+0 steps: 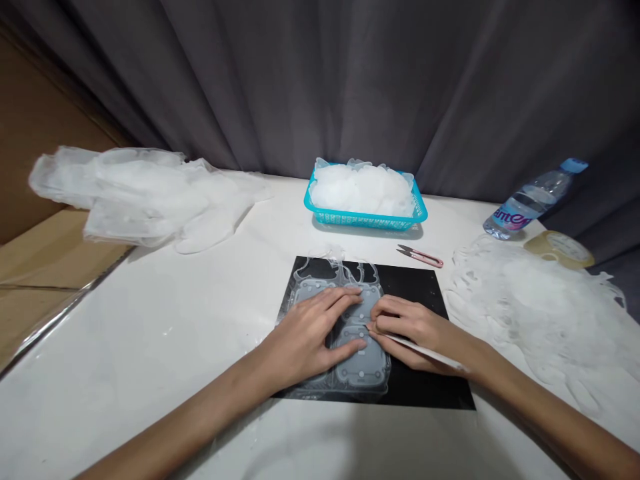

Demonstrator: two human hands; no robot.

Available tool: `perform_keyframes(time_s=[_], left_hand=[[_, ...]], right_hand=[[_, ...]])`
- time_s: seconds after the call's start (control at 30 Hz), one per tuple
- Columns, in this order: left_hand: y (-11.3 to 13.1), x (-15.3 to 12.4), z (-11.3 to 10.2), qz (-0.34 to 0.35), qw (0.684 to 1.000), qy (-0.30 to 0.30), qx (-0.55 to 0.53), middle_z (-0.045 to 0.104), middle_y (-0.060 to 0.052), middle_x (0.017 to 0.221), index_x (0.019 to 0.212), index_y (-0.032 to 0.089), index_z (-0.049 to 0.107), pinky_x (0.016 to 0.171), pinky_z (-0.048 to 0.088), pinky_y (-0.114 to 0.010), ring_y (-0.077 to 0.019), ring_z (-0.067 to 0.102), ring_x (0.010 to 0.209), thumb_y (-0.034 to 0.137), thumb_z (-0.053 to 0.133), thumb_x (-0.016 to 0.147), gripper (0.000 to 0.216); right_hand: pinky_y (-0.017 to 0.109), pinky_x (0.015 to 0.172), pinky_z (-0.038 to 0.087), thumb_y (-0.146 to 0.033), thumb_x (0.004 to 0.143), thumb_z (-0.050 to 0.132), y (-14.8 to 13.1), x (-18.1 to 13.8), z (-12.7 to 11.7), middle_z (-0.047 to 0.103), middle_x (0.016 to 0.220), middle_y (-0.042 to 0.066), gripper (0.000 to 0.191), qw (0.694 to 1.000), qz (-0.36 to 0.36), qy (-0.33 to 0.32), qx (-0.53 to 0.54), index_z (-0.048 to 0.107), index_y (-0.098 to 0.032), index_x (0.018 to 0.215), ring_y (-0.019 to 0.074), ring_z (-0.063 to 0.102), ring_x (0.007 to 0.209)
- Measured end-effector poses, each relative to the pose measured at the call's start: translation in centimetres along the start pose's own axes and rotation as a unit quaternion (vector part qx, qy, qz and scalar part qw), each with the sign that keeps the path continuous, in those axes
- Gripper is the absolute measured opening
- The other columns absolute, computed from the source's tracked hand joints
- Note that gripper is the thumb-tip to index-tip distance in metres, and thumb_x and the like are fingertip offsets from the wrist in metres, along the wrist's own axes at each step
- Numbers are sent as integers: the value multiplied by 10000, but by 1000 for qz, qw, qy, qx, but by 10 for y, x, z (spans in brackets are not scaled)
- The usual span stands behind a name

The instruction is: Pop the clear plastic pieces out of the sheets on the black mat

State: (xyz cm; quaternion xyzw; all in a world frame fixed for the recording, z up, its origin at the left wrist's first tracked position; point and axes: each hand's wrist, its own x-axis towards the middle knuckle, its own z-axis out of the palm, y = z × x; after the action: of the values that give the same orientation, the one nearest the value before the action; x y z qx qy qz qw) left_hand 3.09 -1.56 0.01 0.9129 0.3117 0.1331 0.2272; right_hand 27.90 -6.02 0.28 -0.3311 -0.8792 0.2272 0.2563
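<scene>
A clear, thin plastic sheet with several rounded rectangular moulded shapes (361, 365) lies on a black mat (425, 393). My left hand (315, 327) rests on the sheet with its fingers stretched out and the thumb spread away, pressing it down. Closed around a slim, pale-handled craft knife (425, 349), my right hand (407, 327) sits at the sheet's right side. The knife's small dark tip meets the sheet between two moulded shapes, close to my left fingertips. Loose trimmed strips curl at the sheet's far edge.
Behind the mat stands a turquoise basket (370, 220) full of translucent pieces. Pink-handled thread snips (421, 256) lie nearer. To the right are a heap of white strips (545, 307), a tape roll (560, 249) and a water bottle (535, 200). Plastic sheets (150, 193) pile up at left.
</scene>
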Motion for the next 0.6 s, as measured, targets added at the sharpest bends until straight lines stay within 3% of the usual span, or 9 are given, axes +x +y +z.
perform_keyframes(time_s=[0.17, 0.43, 0.6], left_hand=[[1, 0, -2, -6, 1000, -11, -10, 570, -97, 1530, 1426, 250, 524, 1107, 512, -461, -298, 586, 1367, 524, 644, 985, 533], [-1, 1, 0, 3, 1000, -4, -15, 573, -107, 1525, 1423, 217, 521, 1129, 493, -460, -295, 573, 1378, 512, 656, 980, 550], [-1, 0, -2, 3, 999, -21, -38, 538, -103, 1544, 1442, 242, 492, 1144, 474, -454, -288, 547, 1398, 540, 618, 1001, 546]], right_hand=[[282, 769, 508, -95, 1026, 492, -2, -3, -7, 612, 965, 79, 175, 1000, -1, -18, -15, 582, -192, 910, 168, 582, 873], [295, 779, 511, -11, 985, 478, 4, -4, 19, 598, 1020, 99, 189, 995, -50, 32, -84, 557, -181, 964, 178, 521, 893], [293, 726, 496, -19, 965, 524, 5, -6, 15, 612, 995, 95, 162, 989, -59, 27, -133, 568, -173, 946, 185, 526, 859]])
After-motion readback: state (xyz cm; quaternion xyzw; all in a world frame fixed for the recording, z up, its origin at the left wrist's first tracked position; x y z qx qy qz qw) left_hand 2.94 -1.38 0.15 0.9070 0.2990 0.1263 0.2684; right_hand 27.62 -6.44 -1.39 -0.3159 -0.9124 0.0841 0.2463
